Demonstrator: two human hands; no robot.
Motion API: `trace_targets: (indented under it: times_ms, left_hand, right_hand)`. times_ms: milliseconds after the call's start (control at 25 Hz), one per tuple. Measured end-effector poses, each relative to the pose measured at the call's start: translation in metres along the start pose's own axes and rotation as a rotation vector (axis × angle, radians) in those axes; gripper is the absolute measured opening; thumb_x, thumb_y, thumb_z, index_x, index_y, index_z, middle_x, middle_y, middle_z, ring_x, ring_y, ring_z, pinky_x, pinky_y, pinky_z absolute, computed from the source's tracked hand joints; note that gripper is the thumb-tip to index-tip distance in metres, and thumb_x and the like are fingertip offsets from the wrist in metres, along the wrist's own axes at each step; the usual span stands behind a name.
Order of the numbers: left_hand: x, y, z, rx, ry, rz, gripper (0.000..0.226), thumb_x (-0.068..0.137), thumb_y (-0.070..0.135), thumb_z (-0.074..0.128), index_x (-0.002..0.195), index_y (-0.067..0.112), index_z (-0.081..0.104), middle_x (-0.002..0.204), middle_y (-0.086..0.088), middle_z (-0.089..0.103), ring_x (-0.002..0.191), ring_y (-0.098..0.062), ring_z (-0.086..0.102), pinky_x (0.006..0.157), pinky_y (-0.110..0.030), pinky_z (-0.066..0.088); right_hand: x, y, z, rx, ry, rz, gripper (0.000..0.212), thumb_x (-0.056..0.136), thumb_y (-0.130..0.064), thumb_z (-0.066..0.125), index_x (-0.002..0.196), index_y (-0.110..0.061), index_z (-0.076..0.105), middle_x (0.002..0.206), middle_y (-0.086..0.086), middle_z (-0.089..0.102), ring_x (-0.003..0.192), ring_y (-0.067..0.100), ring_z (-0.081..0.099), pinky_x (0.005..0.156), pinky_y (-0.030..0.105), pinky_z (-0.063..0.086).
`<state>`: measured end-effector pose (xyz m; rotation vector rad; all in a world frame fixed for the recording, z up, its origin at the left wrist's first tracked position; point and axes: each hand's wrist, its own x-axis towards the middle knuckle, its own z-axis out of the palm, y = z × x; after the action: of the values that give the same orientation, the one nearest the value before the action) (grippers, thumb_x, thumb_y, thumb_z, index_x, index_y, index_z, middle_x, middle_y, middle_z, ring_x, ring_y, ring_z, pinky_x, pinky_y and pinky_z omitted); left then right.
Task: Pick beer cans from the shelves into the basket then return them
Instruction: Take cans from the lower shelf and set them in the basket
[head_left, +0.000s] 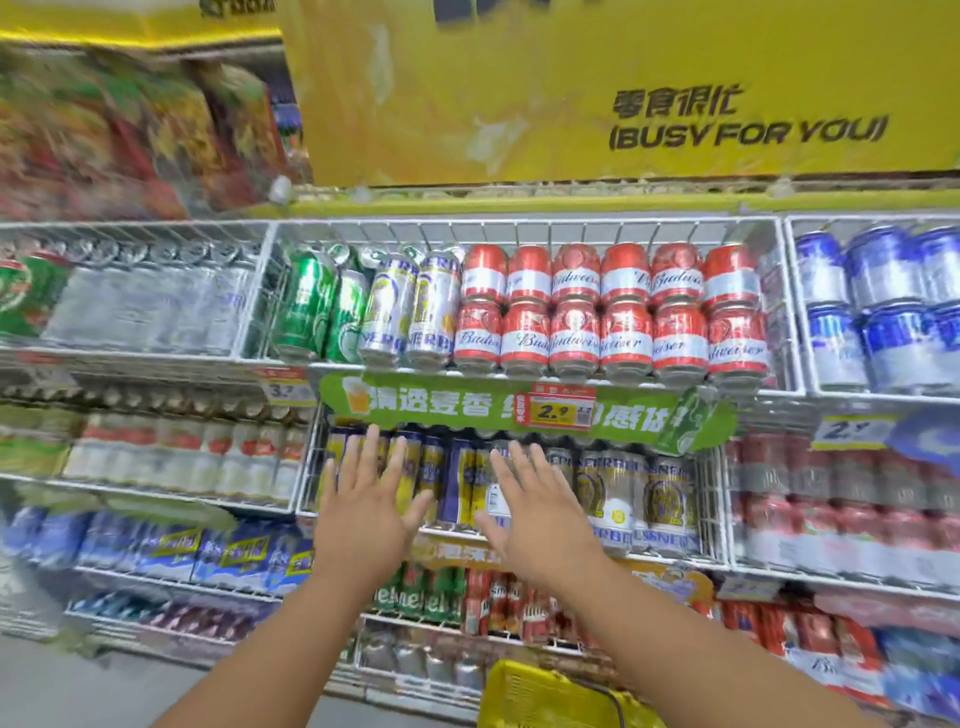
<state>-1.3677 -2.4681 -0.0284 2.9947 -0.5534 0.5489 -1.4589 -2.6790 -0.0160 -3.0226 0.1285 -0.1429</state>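
Wire shelves full of beer cans face me. My left hand (363, 499) and my right hand (530, 512) are both raised with fingers spread and straight, holding nothing, in front of the second shelf. Behind them stand tall blue-and-yellow cans (460, 483) and silver cans (613, 493) with a gold crest. Whether the fingertips touch the cans I cannot tell. Red Budweiser cans (608, 312) are stacked two high on the shelf above. A yellow plastic basket (545, 696) sits low, below my right forearm, only partly in view.
A green banner (467, 402) with a yellow price tag (558, 413) runs along the shelf edge above my hands. Green and silver tall cans (363, 306) stand left of the red ones, blue cans (878, 306) at the right. Heineken cans (415, 597) fill a lower shelf.
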Motion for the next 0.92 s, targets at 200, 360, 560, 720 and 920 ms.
trace_targets:
  times_ms: [200, 360, 560, 720, 920]
  left_hand:
    - [0.025, -0.068, -0.029, -0.053, 0.03, 0.022, 0.09, 0.087, 0.078, 0.006, 0.162, 0.029, 0.017, 0.17, -0.007, 0.003, 0.157, -0.03, 0.006, 0.124, -0.052, 0.014]
    - [0.05, -0.129, -0.055, -0.067, 0.066, 0.033, 0.09, 0.085, 0.077, 0.005, 0.162, 0.031, 0.013, 0.17, -0.006, 0.0, 0.156, -0.028, 0.005, 0.125, -0.051, 0.012]
    - [0.084, -0.175, -0.084, -0.083, 0.057, 0.077, 0.08, 0.095, 0.073, 0.015, 0.162, 0.031, -0.001, 0.169, -0.006, -0.012, 0.157, -0.027, -0.006, 0.126, -0.05, 0.005]
    - [0.109, -0.168, -0.098, -0.127, 0.048, 0.12, 0.081, 0.095, 0.074, 0.013, 0.161, 0.031, -0.008, 0.168, -0.005, -0.017, 0.156, -0.027, -0.01, 0.127, -0.049, 0.004]
    - [0.139, -0.136, -0.104, -0.213, 0.065, 0.129, 0.083, 0.095, 0.075, 0.016, 0.162, 0.03, -0.004, 0.169, -0.004, -0.013, 0.156, -0.026, -0.008, 0.127, -0.048, 0.006]
  right_hand:
    - [0.027, -0.056, -0.026, -0.025, 0.045, 0.057, 0.08, 0.1, -0.068, 0.021, 0.16, -0.028, -0.013, 0.168, 0.001, -0.018, 0.155, 0.025, -0.018, 0.127, 0.047, 0.001]
    - [0.054, -0.11, -0.05, -0.064, 0.087, 0.087, 0.081, 0.1, -0.068, 0.023, 0.161, -0.027, -0.012, 0.169, 0.002, -0.014, 0.155, 0.026, -0.014, 0.126, 0.048, 0.005]
    - [0.072, -0.143, -0.076, -0.042, 0.114, 0.154, 0.081, 0.1, -0.068, 0.026, 0.161, -0.028, -0.01, 0.169, 0.0, -0.012, 0.156, 0.025, -0.01, 0.127, 0.048, 0.009]
    - [0.083, -0.141, -0.098, -0.045, 0.14, 0.203, 0.081, 0.1, -0.066, 0.028, 0.161, -0.027, -0.008, 0.17, 0.003, -0.004, 0.156, 0.027, -0.002, 0.126, 0.047, 0.015]
    - [0.11, -0.133, -0.119, 0.048, 0.218, 0.219, 0.084, 0.099, -0.066, 0.037, 0.162, -0.024, 0.001, 0.168, 0.009, 0.013, 0.153, 0.03, 0.016, 0.119, 0.049, 0.032]
